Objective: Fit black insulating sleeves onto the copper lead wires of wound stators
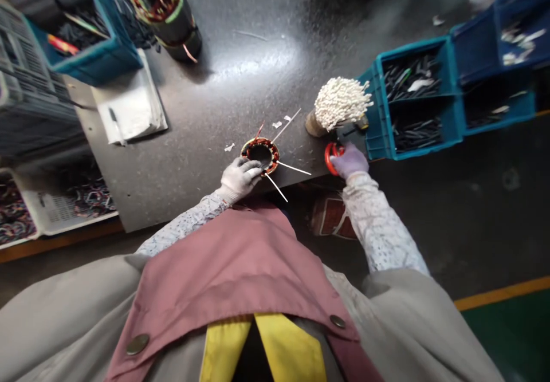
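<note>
My left hand point(240, 180), in a white glove, grips the left rim of a ring-shaped motor stator point(275, 156) near the table's front edge. Copper-coloured windings line the ring, and several thin white sticks or tubes stick out from its right side. A short reddish wire rises from its top. To the right, my right hand point(351, 161), in a pale purple glove, has its fingers on the red handles of a pair of scissors point(330, 158). Their dark blades are partly lost beside a bundle of white-tipped sticks point(341, 104) standing in a brownish holder point(315, 124).
Blue bins point(384, 113) of dark pieces line the right side. At the back left, wound stators point(176, 30) are stacked near another blue bin point(90, 70). A pen lies on a paper pad point(137, 107). White scraps point(277, 124) dot the grey table point(193, 124).
</note>
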Demonstrator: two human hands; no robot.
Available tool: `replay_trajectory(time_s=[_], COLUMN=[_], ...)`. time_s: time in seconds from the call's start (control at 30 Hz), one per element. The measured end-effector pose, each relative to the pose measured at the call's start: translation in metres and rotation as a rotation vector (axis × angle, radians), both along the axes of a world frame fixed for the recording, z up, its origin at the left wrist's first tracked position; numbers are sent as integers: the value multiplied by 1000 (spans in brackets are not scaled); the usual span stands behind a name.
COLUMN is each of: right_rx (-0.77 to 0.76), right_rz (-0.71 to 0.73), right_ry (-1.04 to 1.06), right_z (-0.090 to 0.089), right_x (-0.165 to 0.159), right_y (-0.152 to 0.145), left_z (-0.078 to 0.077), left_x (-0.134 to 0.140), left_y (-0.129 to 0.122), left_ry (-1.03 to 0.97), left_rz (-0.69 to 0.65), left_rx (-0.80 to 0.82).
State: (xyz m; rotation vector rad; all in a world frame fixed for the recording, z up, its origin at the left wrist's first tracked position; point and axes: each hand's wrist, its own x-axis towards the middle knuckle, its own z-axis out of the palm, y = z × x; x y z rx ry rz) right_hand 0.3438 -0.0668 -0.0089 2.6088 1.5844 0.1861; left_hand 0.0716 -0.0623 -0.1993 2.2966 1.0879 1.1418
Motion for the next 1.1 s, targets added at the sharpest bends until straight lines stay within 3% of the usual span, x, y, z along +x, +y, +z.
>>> replay_trajectory(time_s=[0.13,0.2,0.3,0.37,0.53,0.73,0.9,1.1], right_rx=[-27,-54,-30,-13,-70,-216,-121,-72], right_rz=[57,218,330,304,258,182,118,127], right_ry=[52,121,133,101,56,10,16,32], right_z=[-47,-79,-116,-127,-119,-107,-103,-100], right_x=[-36,-62,-91,-102,-113,-113,-98,-101], right_y=[-100,-132,-137,-122,-89,-93,-94,-72], left_z=[-3,-4,-5,-5,-3,0,1,-1], left_x=[2,2,1,1,-1,-3,-3,-3], left_y=[0,0,1,2,2,1,1,1], left_ry=[-42,-53,-59,-53,-49,-47,-31,-25], left_rz=[1,-7,-6,-3,-13,-15,-4,6], left_rx=[4,9,21,13,1,2,11,43])
